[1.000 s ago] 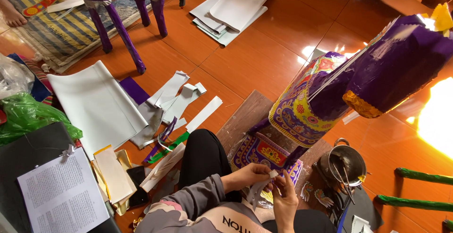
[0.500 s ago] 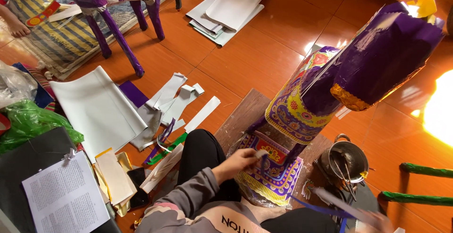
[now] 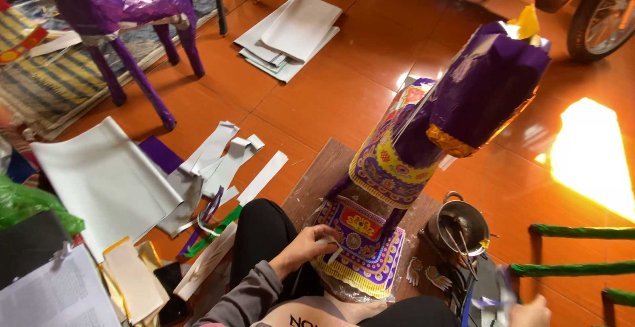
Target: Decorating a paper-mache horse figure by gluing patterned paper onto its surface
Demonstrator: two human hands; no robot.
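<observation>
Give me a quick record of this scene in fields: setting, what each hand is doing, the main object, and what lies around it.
Setting: orange tiled floor, person seated, seen from above
Left hand: fingers pinch a small white strip against the patterned panel
Right hand: low at the frame edge, holding a blurred thin tool; grip unclear
Main object: purple paper horse figure with gold trim, standing on a brown board
Nearby: metal pot, white paper strips, second purple horse
</observation>
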